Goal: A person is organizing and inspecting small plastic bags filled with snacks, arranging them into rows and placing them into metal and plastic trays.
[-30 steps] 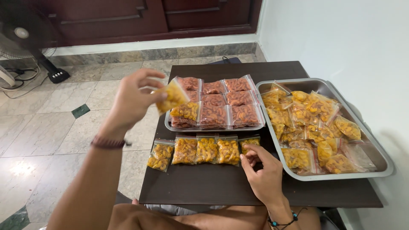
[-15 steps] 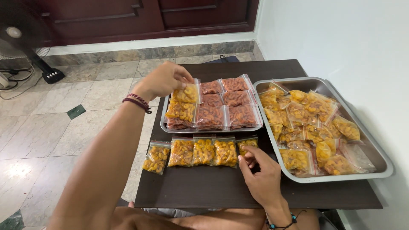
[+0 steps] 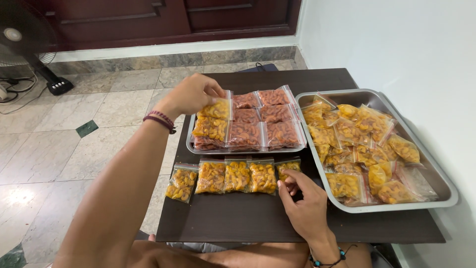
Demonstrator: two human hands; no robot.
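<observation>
Left hand (image 3: 191,95) pinches a clear yellow-snack packet (image 3: 216,108) over the small steel tray (image 3: 190,147); lay it flat. Right hand (image 3: 303,202), loosely open, touches the packet (image 3: 288,167) below the tray.

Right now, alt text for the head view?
The left hand sets a yellow snack bag on the small steel tray of stacked bags, while the right hand touches the end bag of a row on the dark table. A larger tray of bags sits right.
</observation>
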